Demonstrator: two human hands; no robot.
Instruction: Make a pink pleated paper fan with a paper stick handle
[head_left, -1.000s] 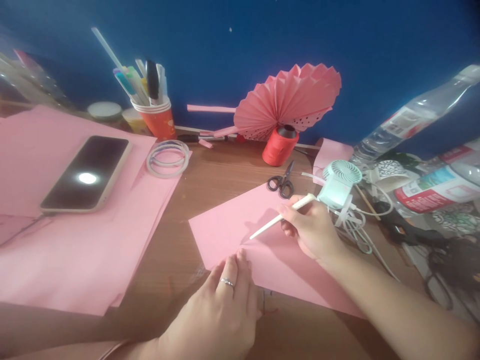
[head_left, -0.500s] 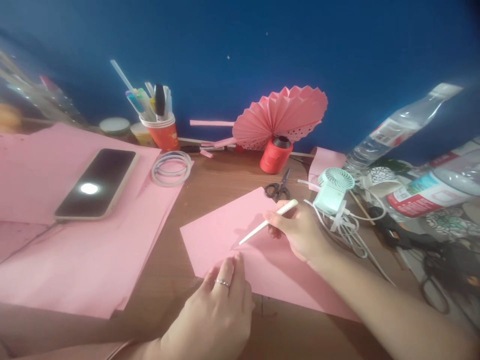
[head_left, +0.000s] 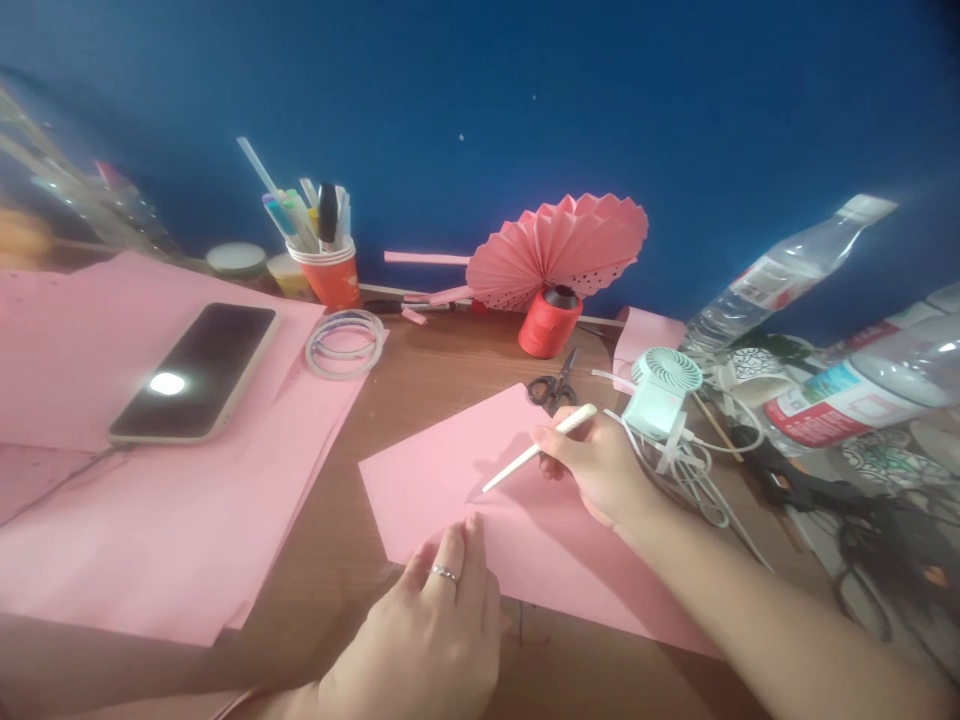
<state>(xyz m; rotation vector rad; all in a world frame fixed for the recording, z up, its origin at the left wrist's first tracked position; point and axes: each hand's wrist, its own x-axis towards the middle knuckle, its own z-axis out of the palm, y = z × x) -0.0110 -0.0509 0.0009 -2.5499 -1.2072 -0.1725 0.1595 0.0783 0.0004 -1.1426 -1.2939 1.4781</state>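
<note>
A sheet of pink paper [head_left: 442, 450] lies on the brown table. My left hand [head_left: 435, 620], with a ring on one finger, presses flat on its near edge, fingers stretched out. Between the thumb and fingers of my right hand [head_left: 585, 460] is a slim white tapered stick [head_left: 517, 468], slanting down to the left. Its thin end is at the paper just beyond my left fingertips; I cannot make out whether it touches. Black-handled scissors [head_left: 553, 388] lie at the paper's far corner, close to my right hand.
A phone [head_left: 199, 370] rests on pink sheets [head_left: 150, 550] at left, beside tubing rings [head_left: 345, 345]. Behind stand a pen cup [head_left: 334, 275], a folded paper fan [head_left: 555, 250] and a red spool [head_left: 550, 325]. A mint fan [head_left: 660, 390], cables and bottles [head_left: 787, 270] crowd the right.
The whole view has shifted slightly, with the background sitting lower. Both hands keep nearly the same pose, and the stick's tip is about where it was on the paper.
</note>
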